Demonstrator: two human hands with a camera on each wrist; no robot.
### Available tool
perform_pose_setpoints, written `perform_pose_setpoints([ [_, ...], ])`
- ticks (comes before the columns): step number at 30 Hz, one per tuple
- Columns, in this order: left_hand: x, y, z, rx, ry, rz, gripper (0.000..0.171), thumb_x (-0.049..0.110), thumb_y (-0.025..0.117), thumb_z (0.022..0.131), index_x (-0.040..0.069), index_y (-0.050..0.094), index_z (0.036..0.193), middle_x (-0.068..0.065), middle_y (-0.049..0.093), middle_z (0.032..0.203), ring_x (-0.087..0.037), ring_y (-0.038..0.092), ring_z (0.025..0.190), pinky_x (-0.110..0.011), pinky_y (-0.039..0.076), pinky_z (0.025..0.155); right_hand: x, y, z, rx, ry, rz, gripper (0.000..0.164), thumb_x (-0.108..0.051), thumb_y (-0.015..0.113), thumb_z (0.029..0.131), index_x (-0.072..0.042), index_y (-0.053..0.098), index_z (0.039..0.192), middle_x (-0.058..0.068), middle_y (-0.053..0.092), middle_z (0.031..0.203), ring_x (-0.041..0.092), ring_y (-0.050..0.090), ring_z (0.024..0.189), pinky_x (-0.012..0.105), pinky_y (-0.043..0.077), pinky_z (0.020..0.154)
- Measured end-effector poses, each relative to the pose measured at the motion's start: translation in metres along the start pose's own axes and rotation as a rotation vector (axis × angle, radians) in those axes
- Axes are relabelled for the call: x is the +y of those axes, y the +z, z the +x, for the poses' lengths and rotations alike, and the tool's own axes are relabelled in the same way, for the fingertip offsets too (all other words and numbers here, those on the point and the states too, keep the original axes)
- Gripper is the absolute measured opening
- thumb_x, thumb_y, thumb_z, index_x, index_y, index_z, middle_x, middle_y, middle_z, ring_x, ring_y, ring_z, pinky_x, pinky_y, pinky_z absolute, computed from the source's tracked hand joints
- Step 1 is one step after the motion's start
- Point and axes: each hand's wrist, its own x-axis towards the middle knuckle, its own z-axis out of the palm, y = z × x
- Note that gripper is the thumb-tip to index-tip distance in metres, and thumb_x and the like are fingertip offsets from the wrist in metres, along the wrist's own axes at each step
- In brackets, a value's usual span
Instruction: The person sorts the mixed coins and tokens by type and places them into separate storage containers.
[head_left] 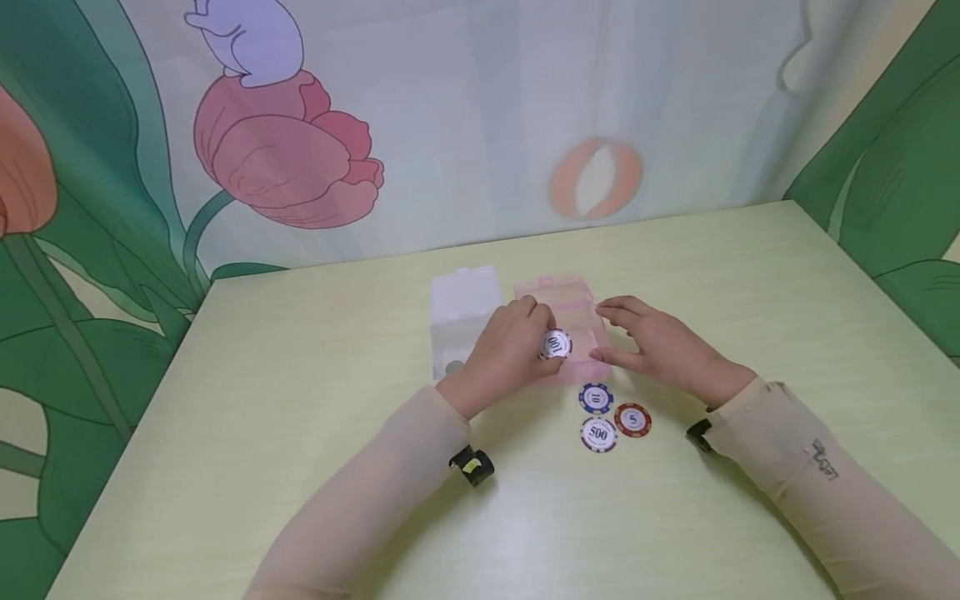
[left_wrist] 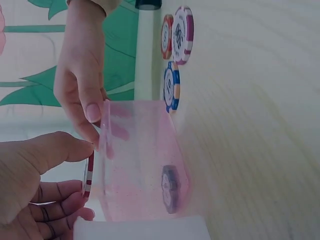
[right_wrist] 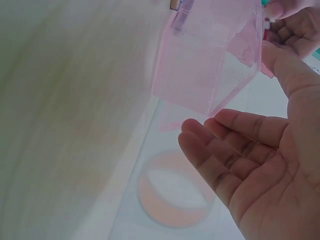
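Note:
My left hand (head_left: 513,342) pinches a white poker chip (head_left: 556,343) marked 100 between thumb and fingers, over the open pink see-through box (head_left: 581,373). Edge-on, the red-and-white rim of that chip (left_wrist: 89,172) shows in the left wrist view. My right hand (head_left: 663,346) is at the box's right side, fingers fairly straight and fingertips right at its rim. A dark chip (left_wrist: 170,189) shows through the wall, low in the box. In front lie a blue chip (head_left: 596,398) marked 10, a red chip (head_left: 633,420) marked 5 and a white chip (head_left: 598,434) marked 500.
A whitish box (head_left: 465,293) stands left of the pink one, partly behind my left hand, with a greyish round thing (head_left: 454,367) low at its front. The pale wooden table (head_left: 300,417) reaches back to a printed curtain (head_left: 465,125).

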Motion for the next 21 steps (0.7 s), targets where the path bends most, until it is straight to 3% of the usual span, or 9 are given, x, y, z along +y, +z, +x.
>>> perform_pose_setpoints([
  [13, 0.001, 0.014, 0.022, -0.108, -0.067, 0.028, 0.04, 0.04, 0.07, 0.075, 0.011, 0.057, 0.098, 0.001, 0.052, 0.091, -0.014, 0.047, 0.083, -0.028, 0.039, 0.08, -0.001, 0.0, -0.001, 0.001, -0.014, 0.014, 0.065, -0.044, 0.058, 0.084, -0.001, 0.043, 0.13, 0.014, 0.041, 0.135, 0.031, 0.044, 0.121, 0.046, 0.04, 0.098],
  [21, 0.003, 0.019, 0.033, -0.136, -0.067, 0.022, 0.037, 0.041, 0.069, 0.076, 0.013, 0.057, 0.098, 0.002, 0.052, 0.093, -0.014, 0.047, 0.086, -0.028, 0.04, 0.083, 0.0, 0.0, -0.001, 0.019, -0.017, 0.011, 0.066, -0.045, 0.057, 0.084, -0.001, 0.043, 0.131, 0.013, 0.041, 0.135, 0.03, 0.047, 0.118, 0.045, 0.042, 0.096],
])
